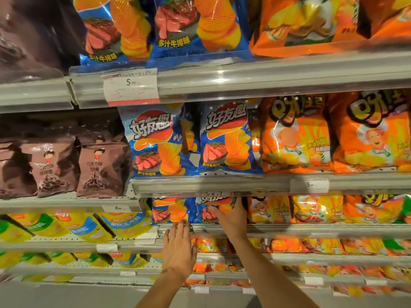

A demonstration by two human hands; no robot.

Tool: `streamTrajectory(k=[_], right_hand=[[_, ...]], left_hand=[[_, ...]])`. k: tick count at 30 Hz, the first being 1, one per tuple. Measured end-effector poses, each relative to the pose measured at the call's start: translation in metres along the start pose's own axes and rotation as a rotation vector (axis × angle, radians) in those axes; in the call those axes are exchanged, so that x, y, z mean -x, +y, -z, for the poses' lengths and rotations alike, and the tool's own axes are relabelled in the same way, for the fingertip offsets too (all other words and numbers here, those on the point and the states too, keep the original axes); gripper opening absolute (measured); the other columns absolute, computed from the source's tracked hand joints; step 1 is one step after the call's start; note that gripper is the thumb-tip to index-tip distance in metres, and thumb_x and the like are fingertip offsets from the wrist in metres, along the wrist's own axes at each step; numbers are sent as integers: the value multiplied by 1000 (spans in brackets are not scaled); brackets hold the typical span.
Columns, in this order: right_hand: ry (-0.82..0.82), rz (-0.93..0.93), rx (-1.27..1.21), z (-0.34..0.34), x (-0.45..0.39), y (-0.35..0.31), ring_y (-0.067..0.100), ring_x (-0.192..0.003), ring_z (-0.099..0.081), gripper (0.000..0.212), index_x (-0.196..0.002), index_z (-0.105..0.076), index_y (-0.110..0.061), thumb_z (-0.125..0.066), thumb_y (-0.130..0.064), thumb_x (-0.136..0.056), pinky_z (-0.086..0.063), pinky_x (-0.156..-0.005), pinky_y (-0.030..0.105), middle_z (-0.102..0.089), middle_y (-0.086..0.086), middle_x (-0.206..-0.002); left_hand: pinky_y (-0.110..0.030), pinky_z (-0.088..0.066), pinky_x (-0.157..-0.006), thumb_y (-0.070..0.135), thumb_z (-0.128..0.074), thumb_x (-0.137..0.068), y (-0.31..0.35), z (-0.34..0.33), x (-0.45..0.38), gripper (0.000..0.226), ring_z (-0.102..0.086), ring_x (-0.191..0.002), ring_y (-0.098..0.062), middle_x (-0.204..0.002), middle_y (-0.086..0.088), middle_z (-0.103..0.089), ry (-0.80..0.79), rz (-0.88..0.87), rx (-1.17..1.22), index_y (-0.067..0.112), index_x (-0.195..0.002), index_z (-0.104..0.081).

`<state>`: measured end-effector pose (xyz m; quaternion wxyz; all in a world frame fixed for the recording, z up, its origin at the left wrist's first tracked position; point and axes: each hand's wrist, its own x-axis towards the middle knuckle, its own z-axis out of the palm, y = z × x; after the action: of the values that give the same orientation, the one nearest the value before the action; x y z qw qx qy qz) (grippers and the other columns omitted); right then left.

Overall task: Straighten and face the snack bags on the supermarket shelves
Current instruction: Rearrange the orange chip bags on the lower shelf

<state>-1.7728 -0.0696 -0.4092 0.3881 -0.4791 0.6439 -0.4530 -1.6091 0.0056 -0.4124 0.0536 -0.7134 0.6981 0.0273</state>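
Two bare forearms reach up from the bottom edge toward the third shelf rail (289, 228), which we take as our landmark. Our left hand (178, 247) lies across that rail with straight, spread fingers, holding nothing; its fingertips (181, 223) just touch the lower edge of the left blue chip bag (170, 211) standing directly above the rail. Our right hand (231, 216) rises over the rail just to the right, wrist bent back, with the thumb (214, 211) on the front of the right blue chip bag (213, 207) and the fingers curled round its right side, gripping it. That bag stands on the shelf behind the rail, its top hidden by the shelf above, close beside the left blue bag. To its right along the same rail, orange chip bags (315, 210) stand packed edge to edge, leaving open room only in front of the rail.

Left of the rail and a little lower, yellow bags (93, 227) lie tilted on a separate shelf. Below the rail, more orange bags (287, 245) fill blurred lower shelves.

One shelf above the rail, two larger blue chip bags (229, 138) face forward, a narrow gap between them, beside brown bags (100, 165) on the left and orange ones on the right. Farther up, a price tag (131, 86) hangs on the clear rail.
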Motion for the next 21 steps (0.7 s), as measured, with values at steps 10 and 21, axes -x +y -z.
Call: streamTrajectory(k=[10,21], right_hand=[[-88,-47,193,17,1,3,28,-129,-57,94,-144,-46,-11,-84,-58,-72,-49,-105,43,-61,6,-139],[50,74,24,133,41,44,14,-99,-69,30,-111,-73,-11,-77,-31,-89,-56,-86,25,-73,-3,-103]], left_hand=[[-40,-20,-122,51,-43,-100,8,2,0,75,-11,-151,-24,-163,0,-13,16,27,124,17,-158,-11],[-39,-46,-87,22,-71,-86,114,-1,6,27,-54,-104,-30,-106,-10,-60,172,31,652,10,-109,-65]])
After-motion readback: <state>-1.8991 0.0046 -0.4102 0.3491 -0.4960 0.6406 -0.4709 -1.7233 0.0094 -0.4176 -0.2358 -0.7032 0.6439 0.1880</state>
